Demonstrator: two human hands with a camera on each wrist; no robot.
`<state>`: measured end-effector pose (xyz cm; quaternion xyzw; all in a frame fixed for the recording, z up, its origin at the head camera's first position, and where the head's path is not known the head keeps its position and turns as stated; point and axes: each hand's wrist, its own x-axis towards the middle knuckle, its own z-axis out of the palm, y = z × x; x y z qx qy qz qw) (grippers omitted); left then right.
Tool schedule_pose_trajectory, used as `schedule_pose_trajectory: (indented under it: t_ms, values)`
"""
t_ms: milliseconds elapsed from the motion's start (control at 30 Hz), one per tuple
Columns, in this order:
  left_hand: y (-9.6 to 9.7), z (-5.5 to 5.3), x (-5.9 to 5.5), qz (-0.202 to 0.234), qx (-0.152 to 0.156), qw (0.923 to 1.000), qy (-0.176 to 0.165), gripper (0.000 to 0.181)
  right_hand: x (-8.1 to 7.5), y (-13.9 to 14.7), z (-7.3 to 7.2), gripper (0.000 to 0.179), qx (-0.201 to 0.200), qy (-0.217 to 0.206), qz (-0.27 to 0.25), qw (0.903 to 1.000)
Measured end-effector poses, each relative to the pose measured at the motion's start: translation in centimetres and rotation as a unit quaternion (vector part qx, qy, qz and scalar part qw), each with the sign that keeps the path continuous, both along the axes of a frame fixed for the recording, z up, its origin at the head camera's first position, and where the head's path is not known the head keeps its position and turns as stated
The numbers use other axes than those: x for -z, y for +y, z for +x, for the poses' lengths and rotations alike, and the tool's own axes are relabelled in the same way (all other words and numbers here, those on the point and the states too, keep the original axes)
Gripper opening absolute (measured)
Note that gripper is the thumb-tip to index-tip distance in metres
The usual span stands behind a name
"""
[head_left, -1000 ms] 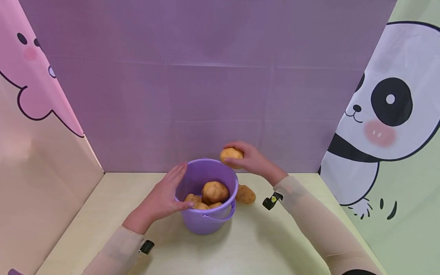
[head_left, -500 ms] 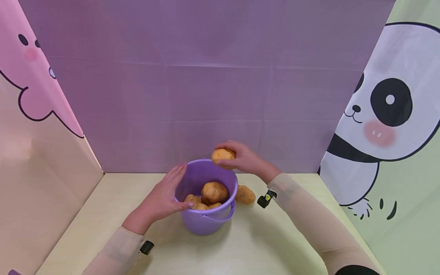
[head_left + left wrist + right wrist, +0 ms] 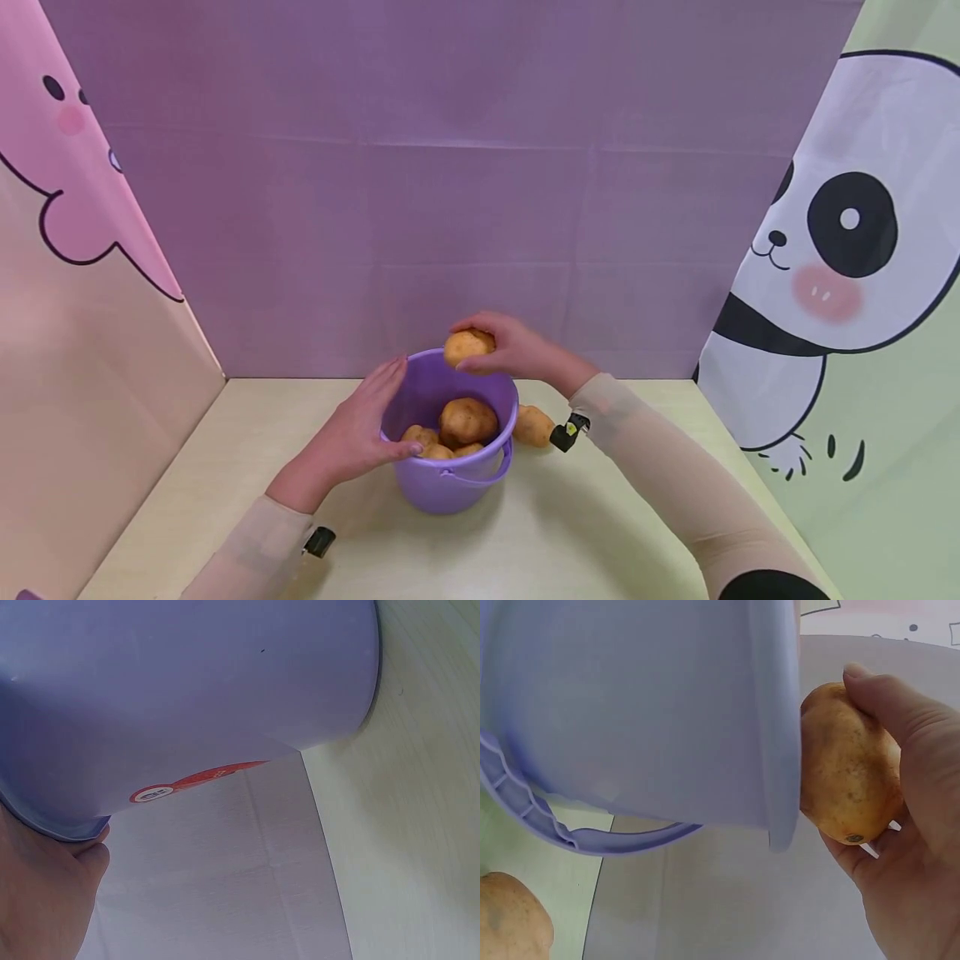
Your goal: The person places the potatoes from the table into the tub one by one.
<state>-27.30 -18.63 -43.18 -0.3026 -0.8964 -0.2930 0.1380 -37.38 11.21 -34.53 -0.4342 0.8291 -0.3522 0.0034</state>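
Observation:
A purple bucket stands upright on the table with several potatoes inside, a large potato uppermost. Against the left side of its rim rests my left hand, fingers straight and thumb spread over the near edge. The left wrist view shows part of that hand touching the rim, its fingers mostly hidden. My right hand holds a potato over the far side of the bucket's mouth. In the right wrist view, thumb and fingers grip this potato beside the rim.
Another potato lies on the table just right of the bucket. The bucket's handle hangs down at its near right side. A purple backdrop rises behind the table, with printed panels on both sides.
My right hand has moved left with the potato, from beside the far right rim to over the bucket's mouth. The left hand and the bucket have stayed in place.

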Motion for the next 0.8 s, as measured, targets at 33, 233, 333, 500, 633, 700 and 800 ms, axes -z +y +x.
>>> schedule_pose_trajectory:
  t_ms: [33, 233, 333, 500, 633, 700, 800]
  values:
    - [0.0, 0.0, 0.0, -0.001, 0.0, 1.0, 0.0, 0.123, 0.0, -0.1, 0.0, 0.058, -0.003, 0.003, 0.003, 1.0]
    - [0.2, 0.3, -0.2, -0.001, -0.008, 0.9999, -0.009, 0.119, 0.2, -0.7, -0.4, 0.058, -0.021, 0.034, 0.025, 0.9989]
    - [0.2, 0.4, -0.2, 0.0, -0.011, 0.9998, -0.014, 0.118, 0.1, -1.0, -0.4, 0.058, -0.027, 0.045, 0.034, 0.998]
    - [0.2, 0.4, -0.3, 0.0, -0.015, 0.9996, -0.022, 0.119, 0.2, -1.6, -0.5, 0.059, -0.03, 0.048, 0.048, 0.9972]
    - [0.2, 0.5, -0.2, -0.002, -0.016, 0.9995, -0.026, 0.119, 0.2, -2.1, -0.5, 0.059, -0.032, 0.047, 0.062, 0.9964]
    - [0.2, 0.5, -0.2, -0.003, -0.017, 0.9995, -0.026, 0.119, 0.2, -2.3, -0.5, 0.059, -0.034, 0.046, 0.067, 0.9961]
    - [0.2, 0.5, -0.3, -0.004, -0.017, 0.9996, -0.022, 0.118, 0.3, -2.6, -0.5, 0.059, -0.037, 0.046, 0.071, 0.9957]
